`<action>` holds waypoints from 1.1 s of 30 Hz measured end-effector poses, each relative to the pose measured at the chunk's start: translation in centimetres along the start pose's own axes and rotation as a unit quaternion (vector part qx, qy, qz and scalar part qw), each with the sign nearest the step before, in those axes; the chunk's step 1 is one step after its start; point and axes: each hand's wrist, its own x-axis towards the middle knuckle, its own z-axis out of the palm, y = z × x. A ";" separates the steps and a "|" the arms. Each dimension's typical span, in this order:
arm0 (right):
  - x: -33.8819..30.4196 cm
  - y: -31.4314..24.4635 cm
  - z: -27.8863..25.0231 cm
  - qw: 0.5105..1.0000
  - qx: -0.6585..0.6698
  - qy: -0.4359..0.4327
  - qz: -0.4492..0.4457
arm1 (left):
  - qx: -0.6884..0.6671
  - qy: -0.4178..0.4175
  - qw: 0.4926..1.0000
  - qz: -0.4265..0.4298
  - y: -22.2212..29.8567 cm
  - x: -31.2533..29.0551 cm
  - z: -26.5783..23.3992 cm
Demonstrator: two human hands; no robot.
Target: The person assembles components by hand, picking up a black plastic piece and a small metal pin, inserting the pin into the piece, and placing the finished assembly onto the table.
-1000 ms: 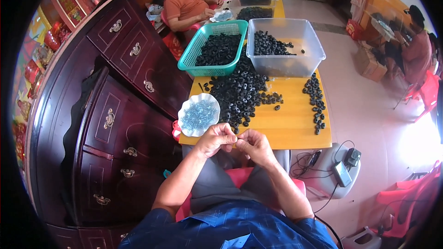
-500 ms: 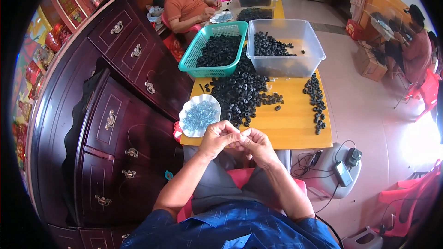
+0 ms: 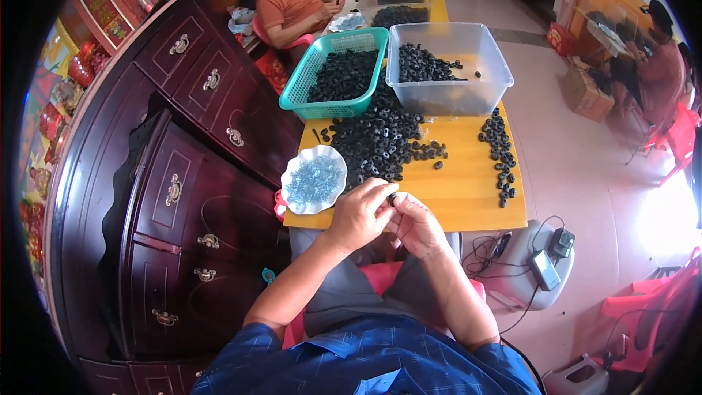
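Note:
Over the near edge of the table, my left hand (image 3: 358, 217) and my right hand (image 3: 418, 227) meet with fingers bent and pinched together. Between their fingertips shows a small black ring-like part (image 3: 393, 199), mostly covered by the fingers. Just left of my left hand stands a white scalloped dish (image 3: 292, 200) of thin, clear bluish pieces (image 3: 316, 179). Beyond my hands spreads a heap of small black parts (image 3: 376, 139) with holes through them.
A green basket (image 3: 333, 110) and a clear plastic bin (image 3: 453, 102), both holding black parts, stand on the yellow table (image 3: 468, 205). More black parts (image 3: 499, 153) line its right edge. Dark drawers (image 3: 175, 234) rise at left. Two other people sit farther off.
My hands have turned and shifted slightly, and a black part now shows between the fingertips. The person at the far end has moved a hand back from the small dish there.

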 end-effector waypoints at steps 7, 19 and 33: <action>0.0 0.0 -0.2 0.999 -0.026 0.023 -0.012 | 0.013 0.034 0.998 0.059 -0.5 0.3 0.5; -0.1 0.0 0.3 0.998 -0.051 0.029 -0.004 | -0.004 0.028 0.997 0.071 -1.1 0.1 0.2; 0.0 -0.8 0.0 0.975 -0.104 0.179 -0.075 | -0.030 -0.320 0.934 -0.156 -5.3 0.4 -4.3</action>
